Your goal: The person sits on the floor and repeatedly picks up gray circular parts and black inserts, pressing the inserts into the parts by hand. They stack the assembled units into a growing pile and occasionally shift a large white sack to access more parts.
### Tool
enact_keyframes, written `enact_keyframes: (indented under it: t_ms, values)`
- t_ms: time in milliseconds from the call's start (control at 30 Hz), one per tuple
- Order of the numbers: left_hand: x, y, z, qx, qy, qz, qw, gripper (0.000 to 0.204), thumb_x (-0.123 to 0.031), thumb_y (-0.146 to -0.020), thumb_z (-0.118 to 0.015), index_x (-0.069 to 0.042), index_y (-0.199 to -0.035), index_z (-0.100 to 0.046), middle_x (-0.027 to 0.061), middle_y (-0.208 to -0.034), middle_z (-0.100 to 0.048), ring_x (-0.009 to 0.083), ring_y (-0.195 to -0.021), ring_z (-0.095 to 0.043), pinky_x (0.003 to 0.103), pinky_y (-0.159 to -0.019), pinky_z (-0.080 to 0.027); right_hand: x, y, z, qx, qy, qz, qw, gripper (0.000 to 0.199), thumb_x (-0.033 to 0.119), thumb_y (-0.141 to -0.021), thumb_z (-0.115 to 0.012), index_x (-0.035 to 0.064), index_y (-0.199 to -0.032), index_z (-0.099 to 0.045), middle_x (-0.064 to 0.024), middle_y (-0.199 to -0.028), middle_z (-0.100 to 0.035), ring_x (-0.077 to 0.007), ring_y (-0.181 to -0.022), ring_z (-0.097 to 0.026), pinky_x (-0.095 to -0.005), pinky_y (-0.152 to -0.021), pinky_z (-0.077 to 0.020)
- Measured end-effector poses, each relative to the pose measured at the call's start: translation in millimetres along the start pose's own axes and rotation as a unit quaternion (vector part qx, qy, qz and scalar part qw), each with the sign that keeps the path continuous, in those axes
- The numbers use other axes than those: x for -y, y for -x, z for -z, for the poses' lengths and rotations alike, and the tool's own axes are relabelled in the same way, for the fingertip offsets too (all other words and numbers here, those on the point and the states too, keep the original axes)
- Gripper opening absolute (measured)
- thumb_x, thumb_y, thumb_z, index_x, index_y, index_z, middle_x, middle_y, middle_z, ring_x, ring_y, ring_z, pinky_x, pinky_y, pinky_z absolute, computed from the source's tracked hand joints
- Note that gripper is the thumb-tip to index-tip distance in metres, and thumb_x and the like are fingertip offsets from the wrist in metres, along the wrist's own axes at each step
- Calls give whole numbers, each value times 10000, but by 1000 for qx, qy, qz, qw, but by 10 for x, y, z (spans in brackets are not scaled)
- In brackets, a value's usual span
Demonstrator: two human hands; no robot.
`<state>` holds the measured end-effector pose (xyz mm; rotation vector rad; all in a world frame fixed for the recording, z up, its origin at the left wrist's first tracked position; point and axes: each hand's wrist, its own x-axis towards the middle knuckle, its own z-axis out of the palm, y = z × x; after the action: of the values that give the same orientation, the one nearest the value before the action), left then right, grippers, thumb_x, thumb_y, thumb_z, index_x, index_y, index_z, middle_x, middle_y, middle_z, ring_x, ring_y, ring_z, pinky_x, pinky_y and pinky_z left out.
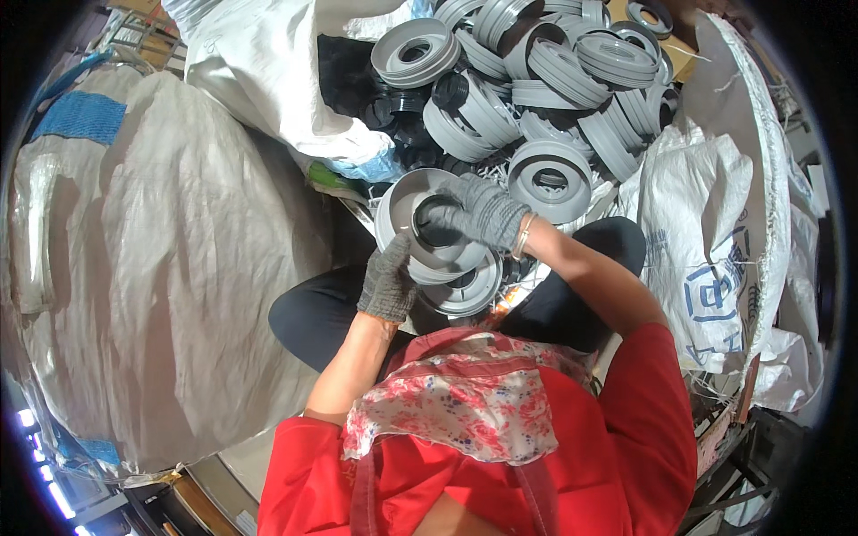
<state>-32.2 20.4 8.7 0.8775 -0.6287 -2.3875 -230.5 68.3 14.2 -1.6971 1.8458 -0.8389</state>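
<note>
My left hand (390, 281), in a grey knitted glove, grips the lower left rim of a round grey plastic part (407, 192) shaped like a deep stepped ring. A black ring (435, 234) sits in the part's central hole. My right hand (487, 212), gloved alike, reaches over the right rim with its fingers curled at the black ring; their tips are partly hidden. Just below, another grey ring part (474, 290) rests between my legs, half covered by the held one. A further grey part (550, 179) lies flat beyond my right hand.
A heap of grey ring parts (554, 76) fills the far side, with black rings (407, 116) at its left. A large white woven sack (170, 250) stands at left, another (688, 205) at right. White sacking (259, 80) hangs at the far left of the heap.
</note>
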Motion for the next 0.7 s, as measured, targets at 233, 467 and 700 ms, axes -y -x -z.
enact_keyframes:
  t_ms: [233, 467, 700]
  values:
    - [63, -19, 211, 17, -172, -53, 983, 409, -248, -781, -697, -2, -1083, -573, 53, -881, -620, 141, -762, -589, 267, -682, -491, 170, 190, -63, 62, 74, 25, 995, 782, 403, -634, -714, 15, -1255, -439, -267, -1235, -445, -409, -1161, -433, -421, -978, -381]
    - [-173, 96, 133, 57, -261, 50, 962, 448, -289, -774, -687, 4, -1089, -564, 82, -902, -629, 179, -805, -607, 311, -749, -505, 269, 321, 72, 170, 151, 106, 968, 772, 288, -677, -720, 2, -1302, -366, -264, -1255, -386, -430, -1195, -376, -449, -1017, -332]
    - [-209, 111, -33, 73, -236, 83, 966, 363, -224, -765, -703, 0, -1035, -611, 60, -923, -637, 153, -814, -603, 281, -755, -492, 185, 466, -14, 38, 211, 235, 948, 477, 177, -761, -550, 26, -1209, -486, -193, -1099, -528, -324, -1019, -532, -419, -884, -435]
